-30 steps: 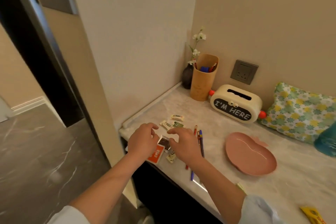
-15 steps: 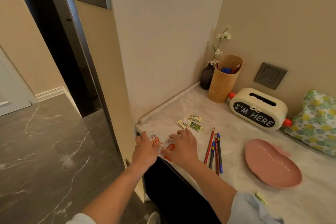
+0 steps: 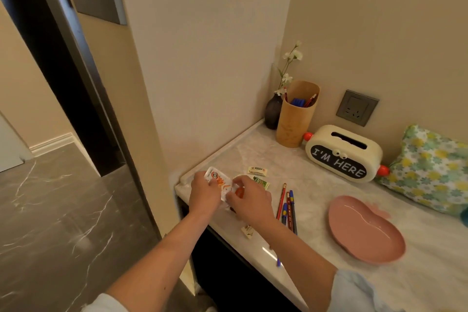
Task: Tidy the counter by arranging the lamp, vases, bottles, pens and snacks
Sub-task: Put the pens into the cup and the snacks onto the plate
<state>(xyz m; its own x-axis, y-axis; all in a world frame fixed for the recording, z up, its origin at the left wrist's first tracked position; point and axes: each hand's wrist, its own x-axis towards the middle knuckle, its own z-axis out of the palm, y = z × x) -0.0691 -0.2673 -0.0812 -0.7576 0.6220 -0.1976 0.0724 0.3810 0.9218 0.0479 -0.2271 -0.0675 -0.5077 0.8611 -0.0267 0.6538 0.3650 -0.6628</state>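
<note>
At the counter's left corner, my left hand (image 3: 203,194) grips a white and orange snack packet (image 3: 219,181). My right hand (image 3: 249,200) pinches other small packets beside it, one showing red. Loose snack sachets lie close by: a cream one (image 3: 257,170), a green one (image 3: 262,182) and one near the front edge (image 3: 247,231). Several pens and pencils (image 3: 287,208) lie just right of my right hand. A dark vase with white flowers (image 3: 273,111) and a tan pen holder (image 3: 296,115) stand in the back corner.
A pink heart-shaped dish (image 3: 364,229) lies to the right. A cream "I'M HERE" tissue box (image 3: 343,153) sits against the back wall below a wall socket (image 3: 357,107). A floral cushion (image 3: 430,170) lies at the far right. The marble counter (image 3: 316,177) ends in a drop at its front.
Both hands have gathered the packets at the counter's left corner and lifted them slightly; the white and orange packet now shows between my hands. The view shifted left.
</note>
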